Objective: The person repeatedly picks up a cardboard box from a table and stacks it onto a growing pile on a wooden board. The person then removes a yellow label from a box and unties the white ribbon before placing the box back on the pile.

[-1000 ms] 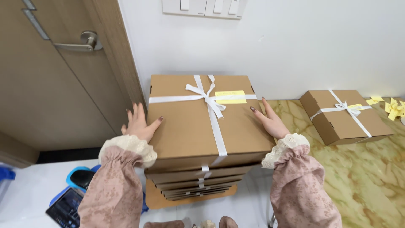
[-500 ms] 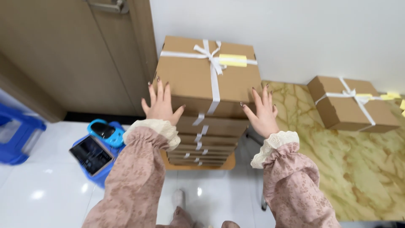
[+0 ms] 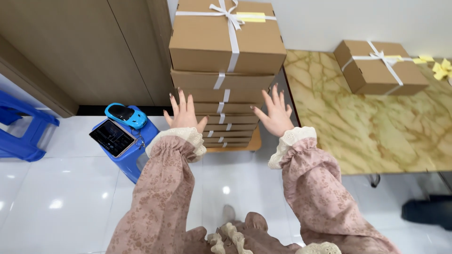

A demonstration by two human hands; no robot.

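Observation:
A tall stack of brown cardboard boxes (image 3: 226,42) tied with white ribbon stands on a low wooden stand before me. The top box carries a yellow note under its bow. My left hand (image 3: 183,113) is spread open in front of the stack's lower boxes, holding nothing. My right hand (image 3: 275,113) is also spread open at the stack's right side, empty, apart from the cardboard. Both arms wear pink floral sleeves with lace cuffs.
A marble-patterned table (image 3: 376,127) on the right carries another ribboned box (image 3: 379,68) and yellow bows (image 3: 440,68). A blue stool (image 3: 127,153) at left holds a tablet (image 3: 112,137) and a toy car (image 3: 126,115). A second blue stool (image 3: 23,134) stands at far left. A wooden door (image 3: 84,47) is behind.
My hands have come off the top box and pulled back, fingers spread. The view has drawn back and tilted down, showing the whole stack.

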